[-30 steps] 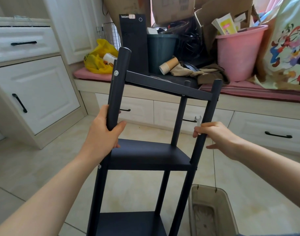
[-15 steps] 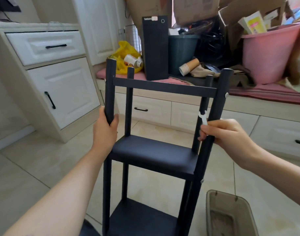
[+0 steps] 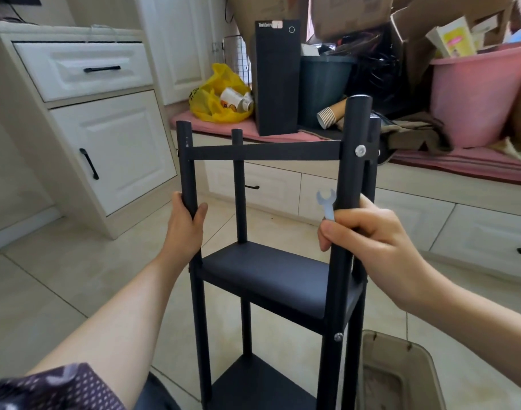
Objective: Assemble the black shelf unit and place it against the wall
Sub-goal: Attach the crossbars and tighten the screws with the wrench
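Observation:
The black shelf unit [image 3: 268, 270] stands upright on the tiled floor in front of me, with round posts, a top crossbar and two shelf boards in view. My left hand [image 3: 185, 226] grips the near left post just above the middle shelf. My right hand [image 3: 368, 232] grips the near right post and holds a small silver wrench [image 3: 327, 202] against it, jaw pointing up. Silver bolts show on the right post at the crossbar and below the middle shelf.
White cabinets [image 3: 105, 137] stand at left. A bench with drawers and a pink cushion [image 3: 448, 161] runs behind, loaded with a black computer tower [image 3: 278, 78], yellow bag [image 3: 217, 96], dark bin, paper cups, pink tub [image 3: 478, 93] and cardboard boxes. A beige plastic bin [image 3: 401, 374] sits at lower right.
The shelf unit has turned about its upright axis between my hands; the crossbar now faces me squarely and the bolted right post is nearest. Both hands kept their grip on the posts.

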Available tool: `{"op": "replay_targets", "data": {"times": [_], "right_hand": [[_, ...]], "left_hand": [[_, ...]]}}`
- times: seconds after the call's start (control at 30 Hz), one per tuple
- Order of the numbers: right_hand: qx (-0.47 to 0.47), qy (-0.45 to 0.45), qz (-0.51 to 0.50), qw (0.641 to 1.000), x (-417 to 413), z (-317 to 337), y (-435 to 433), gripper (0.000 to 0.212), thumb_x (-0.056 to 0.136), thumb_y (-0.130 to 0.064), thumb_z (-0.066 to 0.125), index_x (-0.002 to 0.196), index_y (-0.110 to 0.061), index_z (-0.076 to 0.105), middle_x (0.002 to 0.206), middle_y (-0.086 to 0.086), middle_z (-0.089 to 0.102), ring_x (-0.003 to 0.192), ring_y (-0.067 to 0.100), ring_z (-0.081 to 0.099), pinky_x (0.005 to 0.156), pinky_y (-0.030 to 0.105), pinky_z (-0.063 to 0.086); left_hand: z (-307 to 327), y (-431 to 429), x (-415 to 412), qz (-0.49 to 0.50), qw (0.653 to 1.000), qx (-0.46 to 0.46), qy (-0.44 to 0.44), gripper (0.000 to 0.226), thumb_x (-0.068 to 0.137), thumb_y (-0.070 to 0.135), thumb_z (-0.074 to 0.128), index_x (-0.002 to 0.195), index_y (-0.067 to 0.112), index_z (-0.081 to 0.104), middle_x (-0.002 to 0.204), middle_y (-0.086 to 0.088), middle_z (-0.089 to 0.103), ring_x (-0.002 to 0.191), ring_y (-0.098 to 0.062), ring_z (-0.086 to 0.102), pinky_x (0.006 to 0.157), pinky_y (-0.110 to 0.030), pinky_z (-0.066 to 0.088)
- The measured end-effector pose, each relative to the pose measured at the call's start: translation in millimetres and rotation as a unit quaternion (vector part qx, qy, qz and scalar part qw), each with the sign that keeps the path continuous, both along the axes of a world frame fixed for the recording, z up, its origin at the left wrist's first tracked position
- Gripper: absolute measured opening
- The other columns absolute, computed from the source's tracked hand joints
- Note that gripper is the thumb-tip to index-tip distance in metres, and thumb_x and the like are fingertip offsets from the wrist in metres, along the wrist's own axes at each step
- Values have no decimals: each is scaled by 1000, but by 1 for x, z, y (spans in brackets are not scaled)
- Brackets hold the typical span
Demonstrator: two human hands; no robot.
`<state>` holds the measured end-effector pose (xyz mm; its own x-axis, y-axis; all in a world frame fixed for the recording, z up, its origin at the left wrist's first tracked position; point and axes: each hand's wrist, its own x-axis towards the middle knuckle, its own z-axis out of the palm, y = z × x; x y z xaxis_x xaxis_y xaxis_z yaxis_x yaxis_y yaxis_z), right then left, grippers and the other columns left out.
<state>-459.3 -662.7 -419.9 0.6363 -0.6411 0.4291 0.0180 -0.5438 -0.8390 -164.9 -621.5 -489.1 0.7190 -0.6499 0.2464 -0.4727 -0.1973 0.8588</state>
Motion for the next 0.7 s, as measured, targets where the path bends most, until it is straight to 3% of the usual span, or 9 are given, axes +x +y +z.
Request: {"op": "replay_targets", "data": {"times": [0.1, 0.17, 0.23, 0.33, 0.4, 0.5, 0.57, 0.63, 0.7], "right_hand": [[-7, 8, 15, 1000, 3, 2, 4, 29, 86, -23, 59, 59, -17, 68, 78, -14, 48, 80, 3, 50, 74, 9, 39], [-6, 13, 26, 1000, 4, 5, 4, 29, 86, -23, 59, 59, -18, 69, 79, -6, 49, 80, 6, 50, 75, 10, 39], [-11, 17, 35, 999, 6, 8, 5, 29, 86, -24, 59, 60, -17, 69, 83, 3, 50, 81, 11, 49, 76, 14, 39], [-10, 20, 47, 999, 10, 10, 5, 29, 87, -23, 59, 61, -16, 69, 87, 13, 51, 87, 17, 49, 79, 22, 43], [0, 20, 50, 999, 13, 11, 4, 30, 88, -24, 58, 61, -16, 68, 90, 19, 53, 93, 21, 50, 85, 31, 44], [7, 18, 46, 999, 17, 12, 3, 30, 88, -24, 58, 61, -15, 68, 92, 22, 56, 102, 23, 53, 94, 37, 44], [14, 10, 40, 999, 20, 12, 2, 29, 87, -23, 59, 61, -11, 68, 93, 21, 58, 107, 23, 54, 97, 38, 43], [17, 3, 35, 999, 22, 12, 1, 29, 87, -23, 59, 62, -12, 68, 92, 17, 60, 109, 21, 55, 97, 38, 44], [20, -1, 29, 999, 22, 13, 0, 29, 88, -24, 59, 63, -12, 69, 94, 15, 60, 107, 22, 56, 96, 39, 46]], "left_hand": [[0, 0, 1, 1, 1000, 9, -20, 24, 105, 21, 49, 122, 16, 33, 106, -11, 46, 88, -27, 47, 87, -51, 49], [2, 0, -2, 1, 998, 47, -33, 44, 103, 10, 48, 142, 7, 28, 134, -17, 39, 105, -30, 46, 93, -39, 41], [6, 1, -7, -2, 993, 111, -28, 65, 103, 6, 46, 156, 7, 8, 154, -17, 20, 118, -34, 44, 93, -32, 33], [18, 5, -27, -17, 978, 206, -22, 79, 104, 10, 45, 159, 10, -12, 161, -15, 3, 109, -30, 44, 92, -32, 35], [24, 9, -44, -51, 960, 270, -47, 85, 102, 19, 54, 159, 12, -9, 165, -14, -2, 135, -33, 37, 110, -35, 33], [28, 18, -67, -281, 928, 233, 77, 100, 84, 37, 79, 161, 34, 14, 165, 9, 17, 153, -15, 18, 123, -39, 20], [32, 26, -86, -442, 851, 201, 201, 102, 74, 37, 87, 157, 41, 26, 162, 14, 32, 150, -6, 24, 125, -41, 19], [36, 34, -105, -499, 811, 178, 249, 90, 76, 24, 85, 152, 31, 39, 152, 12, 49, 143, -6, 41, 122, -40, 28], [40, 37, -126, -493, 813, 172, 256, 70, 77, 21, 81, 141, 22, 51, 135, 8, 65, 128, -11, 58, 114, -39, 41]]}}
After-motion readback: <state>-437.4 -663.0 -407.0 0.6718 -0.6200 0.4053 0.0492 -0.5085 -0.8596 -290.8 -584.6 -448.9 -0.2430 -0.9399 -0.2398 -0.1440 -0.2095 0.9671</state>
